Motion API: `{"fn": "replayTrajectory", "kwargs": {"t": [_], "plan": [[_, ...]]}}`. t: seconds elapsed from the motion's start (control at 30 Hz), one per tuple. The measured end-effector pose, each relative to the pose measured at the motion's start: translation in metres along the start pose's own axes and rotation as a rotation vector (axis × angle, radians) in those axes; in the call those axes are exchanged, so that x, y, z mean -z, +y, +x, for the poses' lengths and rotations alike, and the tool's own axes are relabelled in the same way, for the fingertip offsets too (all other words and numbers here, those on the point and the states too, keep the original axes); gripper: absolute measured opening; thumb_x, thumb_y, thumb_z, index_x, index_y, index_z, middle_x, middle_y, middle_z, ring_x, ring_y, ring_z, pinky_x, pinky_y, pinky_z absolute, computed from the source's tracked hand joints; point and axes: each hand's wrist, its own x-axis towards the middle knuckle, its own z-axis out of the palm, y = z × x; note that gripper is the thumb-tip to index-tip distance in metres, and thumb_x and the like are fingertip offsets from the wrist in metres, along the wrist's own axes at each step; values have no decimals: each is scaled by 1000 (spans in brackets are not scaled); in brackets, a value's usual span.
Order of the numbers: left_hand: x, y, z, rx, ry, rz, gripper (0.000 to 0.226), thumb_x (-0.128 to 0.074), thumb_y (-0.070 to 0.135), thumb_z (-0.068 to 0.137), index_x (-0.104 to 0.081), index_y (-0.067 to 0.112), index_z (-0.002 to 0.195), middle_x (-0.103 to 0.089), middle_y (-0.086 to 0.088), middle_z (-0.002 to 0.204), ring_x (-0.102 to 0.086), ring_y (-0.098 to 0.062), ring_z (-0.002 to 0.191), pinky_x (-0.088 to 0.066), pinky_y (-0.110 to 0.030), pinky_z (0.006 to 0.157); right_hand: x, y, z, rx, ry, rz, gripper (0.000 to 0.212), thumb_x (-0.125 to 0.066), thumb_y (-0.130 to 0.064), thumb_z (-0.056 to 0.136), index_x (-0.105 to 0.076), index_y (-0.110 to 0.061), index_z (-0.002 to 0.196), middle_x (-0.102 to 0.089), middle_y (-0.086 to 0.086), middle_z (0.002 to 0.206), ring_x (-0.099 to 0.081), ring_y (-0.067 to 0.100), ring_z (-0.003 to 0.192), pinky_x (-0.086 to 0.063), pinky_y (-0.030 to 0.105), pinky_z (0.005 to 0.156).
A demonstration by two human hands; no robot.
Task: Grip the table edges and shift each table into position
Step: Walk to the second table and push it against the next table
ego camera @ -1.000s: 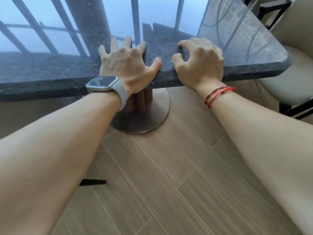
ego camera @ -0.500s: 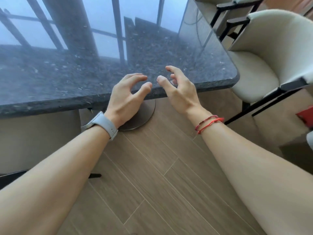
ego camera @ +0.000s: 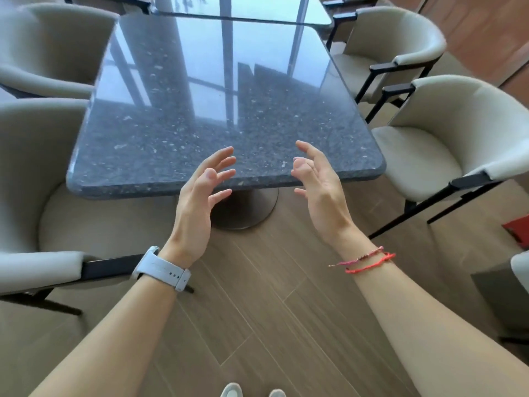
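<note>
Footing comes first, in my judgement: the shoes stand well back from the grips, so a step closer would spare the back. The step in hand looks like taking hold of the counter, whose near edge lies just under and beyond the fingertips.

Both grips would do better set wider apart, out toward the rounded corners, with thumbs on top and fingers under the lip. That should keep the slab from twisting on its single round base, which sits below and between the grips. The stone top is probably heavy, so slide it rather than tip it.

Room is tight. The left chair sits close outside the left grip, and the right chair close outside the right one; either could snag. A far counter stands just past the far edge, though I cannot tell whether the two touch.

The left grip, beyond the watch, is released: fingers spread and loosely curled, palm turned inward, holding nothing. The right grip, beyond the bracelets, mirrors it. Both hover over the near edge with no contact visible.
</note>
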Motion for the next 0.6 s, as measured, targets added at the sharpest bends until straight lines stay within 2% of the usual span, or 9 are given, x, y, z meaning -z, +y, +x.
{"fn": "replayTrajectory", "kwargs": {"t": [0.07,0.17,0.23,0.3,0.43,0.6], "plan": [[5,19,-21,-2,25,-36,64,-42,61,86,-57,27,139,-61,-1,144,-57,-21,134,-47,-50,110,1,-17,-16,9,-24,53,55,-53,-60,82,-55,-43,134,-63,-11,119,-60,8,119,-46,48,110],[13,43,-52,4,70,-75,74,-53,70,83,-57,23,139,-59,-1,146,-57,-24,134,-49,-51,107,5,-34,-39,-22,-87,159,43,-50,-48,86,-58,-42,128,-61,-1,130,-58,18,124,-47,50,108],[18,60,-70,-8,109,-71,88,-61,83,73,-57,25,139,-59,1,147,-56,-25,136,-49,-50,104,6,-45,-51,-18,-151,190,39,-52,-47,84,-60,-45,123,-60,1,131,-58,20,124,-47,49,107],[21,75,-89,-17,145,-57,93,-61,86,70,-57,25,140,-58,2,148,-55,-24,137,-48,-49,104,5,-52,-63,-10,-209,211,39,-54,-49,83,-62,-45,121,-61,-1,129,-59,20,123,-49,46,104],[26,95,-126,-65,220,-33,74,-55,75,82,-58,27,139,-58,2,148,-56,-23,136,-46,-55,108,-2,-66,-83,37,-314,219,37,-52,-51,86,-63,-46,121,-62,0,133,-62,18,120,-53,45,98],[39,114,-173,-102,350,-26,78,-59,79,78,-59,29,137,-60,2,146,-56,-23,135,-46,-55,107,-21,-88,-103,77,-461,226,50,-55,-67,73,-63,-51,119,-63,-2,132,-64,16,118,-54,47,99]]}}
